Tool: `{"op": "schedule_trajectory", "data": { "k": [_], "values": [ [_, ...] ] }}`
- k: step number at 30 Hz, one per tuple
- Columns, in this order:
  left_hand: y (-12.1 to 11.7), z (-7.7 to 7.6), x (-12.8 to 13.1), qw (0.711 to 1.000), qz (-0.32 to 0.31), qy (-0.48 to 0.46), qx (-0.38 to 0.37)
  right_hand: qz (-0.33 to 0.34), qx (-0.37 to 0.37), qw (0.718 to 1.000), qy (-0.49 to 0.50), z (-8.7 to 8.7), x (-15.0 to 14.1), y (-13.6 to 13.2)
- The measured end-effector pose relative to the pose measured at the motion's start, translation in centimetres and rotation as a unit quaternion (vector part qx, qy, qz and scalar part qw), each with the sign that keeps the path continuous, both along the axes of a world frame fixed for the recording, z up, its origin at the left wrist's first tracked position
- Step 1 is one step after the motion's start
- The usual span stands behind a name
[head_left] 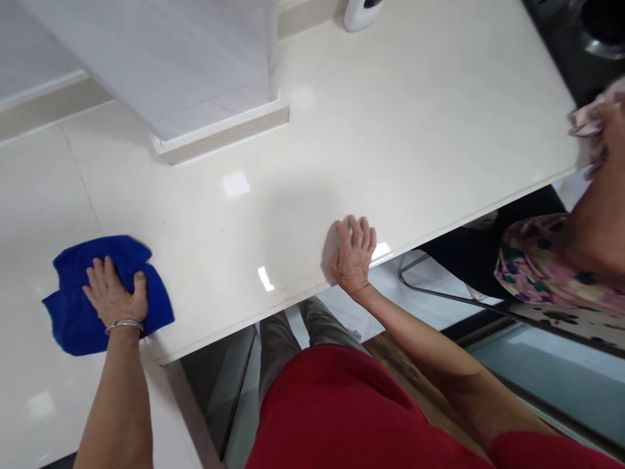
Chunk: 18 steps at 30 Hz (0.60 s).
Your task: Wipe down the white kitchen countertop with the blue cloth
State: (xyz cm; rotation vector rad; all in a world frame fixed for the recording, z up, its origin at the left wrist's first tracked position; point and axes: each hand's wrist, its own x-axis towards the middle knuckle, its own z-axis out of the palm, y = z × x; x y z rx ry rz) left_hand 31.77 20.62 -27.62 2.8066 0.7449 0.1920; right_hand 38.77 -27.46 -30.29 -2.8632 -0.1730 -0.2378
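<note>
Your left hand point(114, 293) lies flat and open on a blue microfiber cloth point(73, 312), pressing it onto the pale polished stone countertop point(303, 163) without gathering it up; a silver bangle point(124, 326) circles that wrist. The cloth sits bunched near the left end of the countertop in view, close to the edge nearest you. Your right hand point(354, 255) holds nothing: it stands part-open with the fingers lightly curled, resting on the same edge, well apart from the cloth. A white wall-block base point(219, 133) juts onto the stone beyond your hands, and a white dispenser point(361, 13) stands at the far top edge. Below you show a red top point(342, 410) and grey trousers point(278, 352). Across at the right, a co-worker's hand point(603, 130) clutches a pink cloth point(583, 120) at the counter's corner, above a floral top point(532, 267).
</note>
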Motion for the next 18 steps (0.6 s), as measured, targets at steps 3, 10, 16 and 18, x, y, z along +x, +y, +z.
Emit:
{"op": "schedule_trajectory", "data": {
  "k": [3,10,16,18],
  "values": [
    [-0.05,-0.01,0.09,1.000,0.002,0.003,0.001,-0.001,0.006,1.000,-0.001,0.07,-0.03,0.06],
    [-0.06,0.06,0.21,1.000,0.010,0.010,-0.002,0.004,0.005,1.000,-0.010,0.14,-0.13,0.02],
    [-0.17,0.08,0.25,1.000,0.008,0.013,-0.004,0.004,0.004,1.000,-0.006,0.05,-0.14,-0.08],
    [-0.27,0.19,0.28,1.000,0.011,0.014,-0.008,0.004,0.005,1.000,-0.002,0.01,-0.15,-0.08]
  ]
}}
